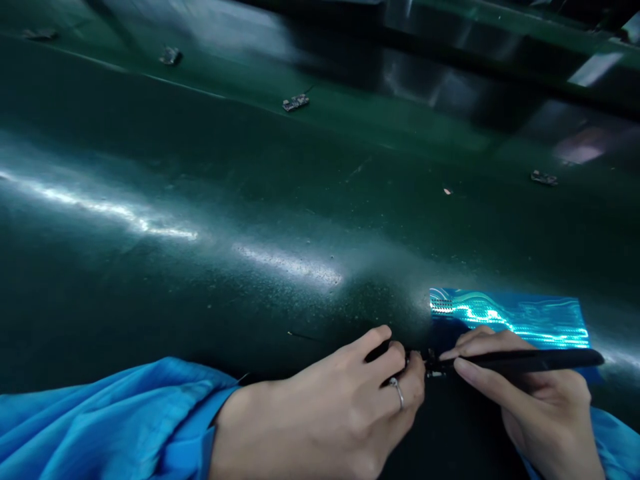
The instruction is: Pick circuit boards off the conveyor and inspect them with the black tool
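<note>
My left hand (340,407), in a blue sleeve and with a ring on one finger, is curled and pinches a small dark part (431,363) near the bottom middle. My right hand (530,397) grips a black tweezers-like tool (525,361) lying almost level, its tip pointing left and touching the small part. Just behind the right hand a shiny blue circuit board (510,315) lies flat on the dark green belt (250,200).
Several small electronic parts lie scattered on the far side of the green surface, such as a small board (295,102), another small board (544,178) and a further small board (171,55). A dark metal frame (500,40) runs along the back.
</note>
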The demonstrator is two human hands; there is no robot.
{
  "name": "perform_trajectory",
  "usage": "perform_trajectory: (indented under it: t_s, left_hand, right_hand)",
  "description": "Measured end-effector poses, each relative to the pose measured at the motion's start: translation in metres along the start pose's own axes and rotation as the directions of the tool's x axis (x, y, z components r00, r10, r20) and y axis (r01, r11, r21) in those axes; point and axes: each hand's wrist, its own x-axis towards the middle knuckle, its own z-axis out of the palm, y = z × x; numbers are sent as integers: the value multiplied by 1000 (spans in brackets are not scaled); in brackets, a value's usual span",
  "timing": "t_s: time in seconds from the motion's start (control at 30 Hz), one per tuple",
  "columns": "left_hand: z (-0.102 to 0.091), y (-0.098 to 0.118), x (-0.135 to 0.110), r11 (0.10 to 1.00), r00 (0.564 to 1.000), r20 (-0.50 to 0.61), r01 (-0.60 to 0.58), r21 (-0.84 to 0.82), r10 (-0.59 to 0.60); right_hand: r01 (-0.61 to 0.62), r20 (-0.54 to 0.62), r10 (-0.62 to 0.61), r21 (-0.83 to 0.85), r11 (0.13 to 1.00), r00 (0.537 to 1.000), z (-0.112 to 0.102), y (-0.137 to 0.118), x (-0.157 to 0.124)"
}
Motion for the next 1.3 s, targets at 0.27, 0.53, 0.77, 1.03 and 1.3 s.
perform_trajectory:
  t_s: [0.27,0.53,0.77,1.03,1.3]
  left_hand:
    - [0,0,-1,1000,1000,-1,2,-11,-2]
    - [2,1,-4,1000,1000,12,-15,3,15]
    - [5,1,-6,999,1000,-13,5,-44,-5]
    - [16,-1,3,994,994,-97,32,-109,-42]
    - [17,-7,10,995,984,-167,79,61,-68]
  right_hand:
    - [9,8,-9,0,1000,1000,-1,4,1]
    - [-154,-53,162,129,980,985,5,0,-3]
    - [-171,-46,178,136,976,983,6,2,-4]
    - [-29,-213,67,177,984,975,-31,-5,-4]
    - [-192,-334,281,274,942,900,-54,23,7]
